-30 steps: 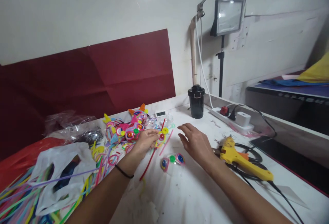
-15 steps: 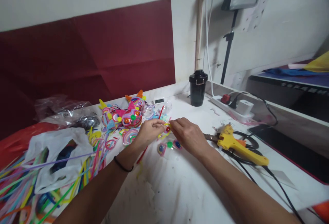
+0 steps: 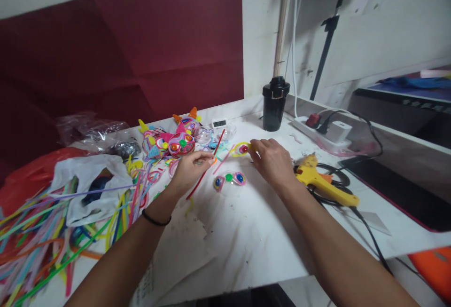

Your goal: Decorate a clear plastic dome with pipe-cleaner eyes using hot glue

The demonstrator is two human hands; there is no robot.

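My right hand (image 3: 272,160) pinches a yellow pipe-cleaner loop (image 3: 235,146) with a shiny red centre, holding it above the table at its right end. My left hand (image 3: 190,171) has its thumb and fingers close together; a small orange bit shows at the tips, and I cannot make out what they grip. Beside it a red pipe cleaner (image 3: 197,185) lies slanted, passing behind the fingers. Between and below the hands lies a clear piece (image 3: 229,181) with two blue-centred pink eyes and a green coil. A pink pipe-cleaner strip (image 3: 223,160) lies between the hands.
Finished colourful pipe-cleaner figures (image 3: 172,140) sit behind my left hand. Loose pipe cleaners (image 3: 38,255) and a white plastic bag (image 3: 70,175) cover the left side. A yellow glue gun (image 3: 326,187), black cup (image 3: 274,107), power strip (image 3: 326,138) and black mat (image 3: 398,192) stand right.
My hands have drawn apart. The right has moved away to the right with the yellow loop, and the left has let go of it. The view has tilted down.
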